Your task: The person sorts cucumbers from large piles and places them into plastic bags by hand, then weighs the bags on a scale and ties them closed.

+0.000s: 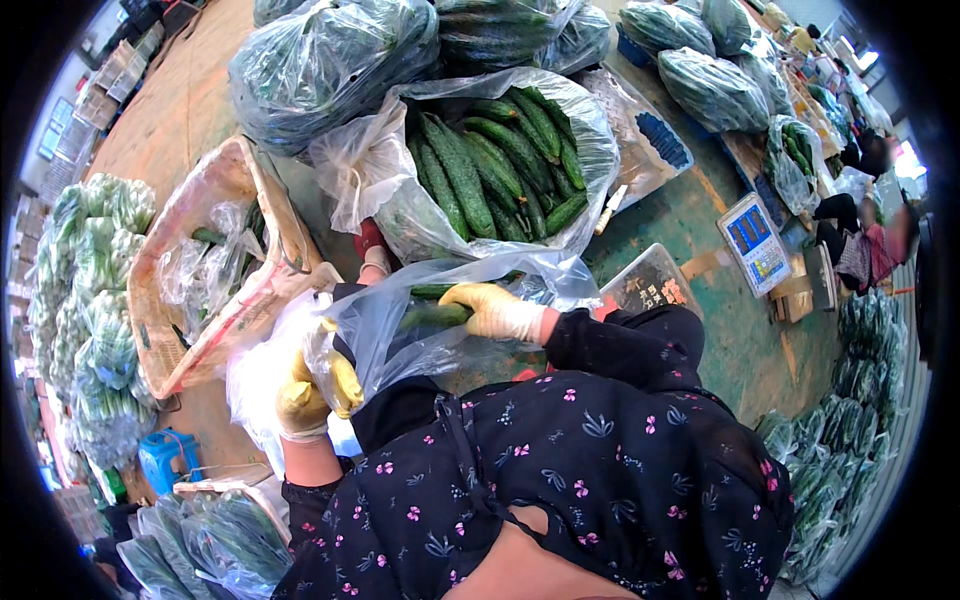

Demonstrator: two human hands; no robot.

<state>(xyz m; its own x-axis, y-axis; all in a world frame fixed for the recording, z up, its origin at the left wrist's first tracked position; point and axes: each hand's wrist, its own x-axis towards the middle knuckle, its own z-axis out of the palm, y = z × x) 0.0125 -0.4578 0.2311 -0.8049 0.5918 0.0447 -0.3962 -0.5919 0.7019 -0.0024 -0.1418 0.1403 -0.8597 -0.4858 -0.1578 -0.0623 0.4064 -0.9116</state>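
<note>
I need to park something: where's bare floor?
Green floor between the right knee and the lower-right bagged vegetables; brown floor beyond the crate, left of the big bag. Crowded: around the left hand and right hand.

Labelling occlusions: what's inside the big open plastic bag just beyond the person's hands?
Dark green, bumpy cucumbers lie heaped in the open plastic bag. The top ones cover whatever lies deeper and the bag's bottom, so neither can be seen.
</note>
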